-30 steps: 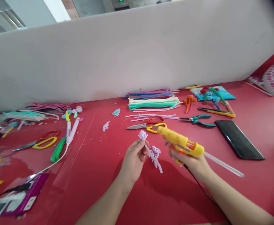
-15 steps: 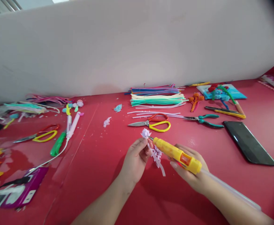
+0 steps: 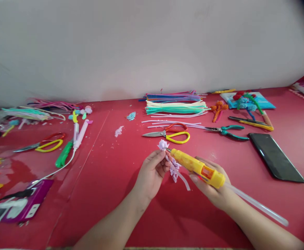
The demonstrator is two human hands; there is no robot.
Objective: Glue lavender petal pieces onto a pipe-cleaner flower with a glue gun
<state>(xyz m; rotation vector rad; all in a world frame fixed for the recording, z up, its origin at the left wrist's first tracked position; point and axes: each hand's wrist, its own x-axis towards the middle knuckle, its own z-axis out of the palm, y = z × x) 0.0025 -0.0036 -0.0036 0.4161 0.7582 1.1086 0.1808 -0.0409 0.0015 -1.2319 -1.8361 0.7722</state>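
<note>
Pinched between the fingertips of my left hand is a small lilac flower, its petals pointing up and a pale strip trailing below. My right hand is wrapped round a yellow glue gun, with a clear glue stick poking out of its back end. The gun's metal nozzle meets the underside of the flower or sits just beside it; I cannot tell which. Behind and below my left fingers, a bunch of lilac pieces is partly hidden.
Scissors lie beyond my hands, with pipe cleaners behind them. Pliers and a black phone are to the right. On the left are more scissors, a pink heating tool, and a purple power strip.
Both hands stay in nearly the same place, still holding the flower and the glue gun. The trailing strip has swung slightly to the right. The view has tilted a little.
</note>
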